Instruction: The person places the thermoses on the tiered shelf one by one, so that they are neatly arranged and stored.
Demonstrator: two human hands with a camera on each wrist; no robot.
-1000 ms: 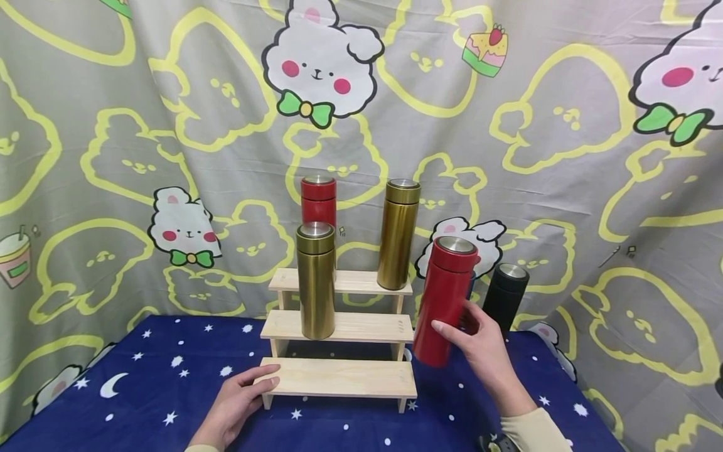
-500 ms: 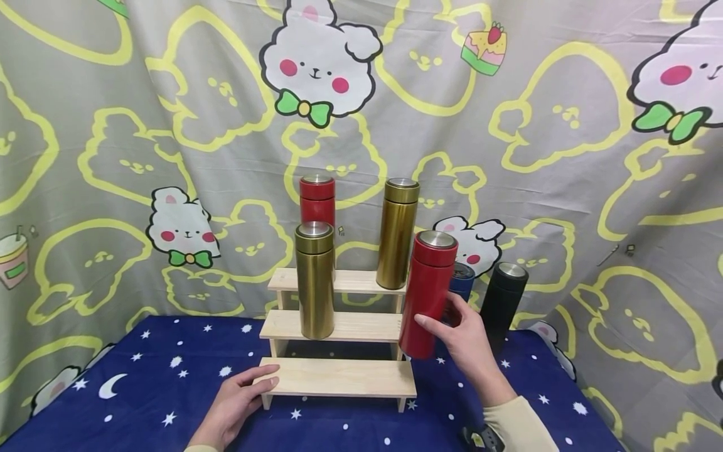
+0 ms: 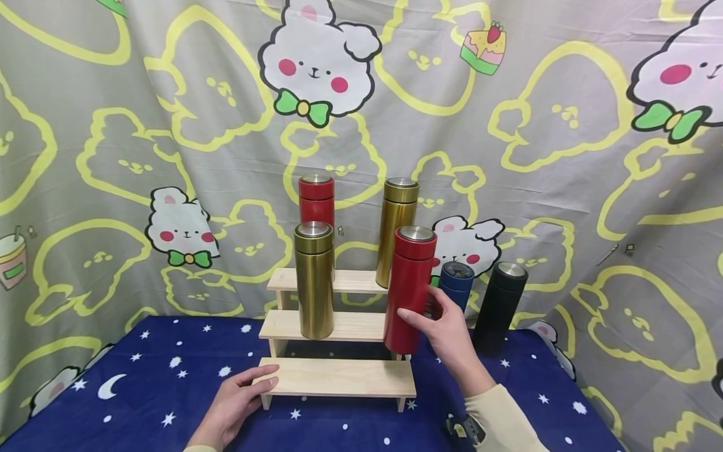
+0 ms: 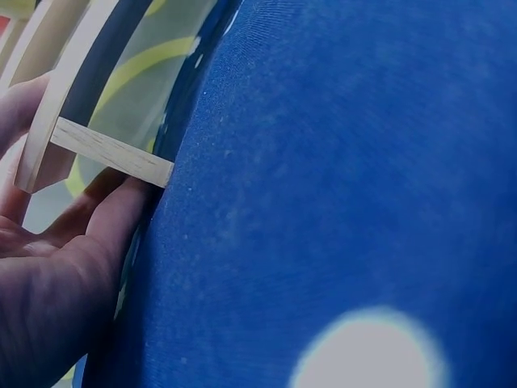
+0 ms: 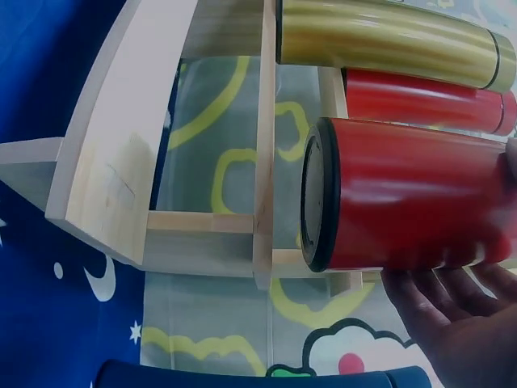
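My right hand [image 3: 449,326] grips a red thermos [image 3: 411,289] with a steel-topped lid, slightly tilted, in front of the right part of the stand's middle step. Its dark-rimmed base [image 5: 321,194] shows in the right wrist view, away from the boards. My left hand [image 3: 234,402] holds the left end of the lowest step of a three-step wooden display stand [image 3: 339,376]; in the left wrist view its fingers lie around the board by the leg [image 4: 113,152]. A gold thermos [image 3: 315,289] stands on the middle step's left. Another gold thermos [image 3: 398,232] and a second red thermos [image 3: 316,198], partly hidden, occupy the top step.
Right of the stand, a blue thermos [image 3: 456,285] and a black thermos [image 3: 499,307] stand on the table, the blue one partly behind my right hand. A navy star-patterned cloth [image 3: 186,376] covers the table. A grey cartoon-print curtain [image 3: 226,176] hangs behind.
My right hand has carried the red thermos leftward and a little up, from beside the stand to in front of its right part, uncovering the blue thermos. My left hand stays put.
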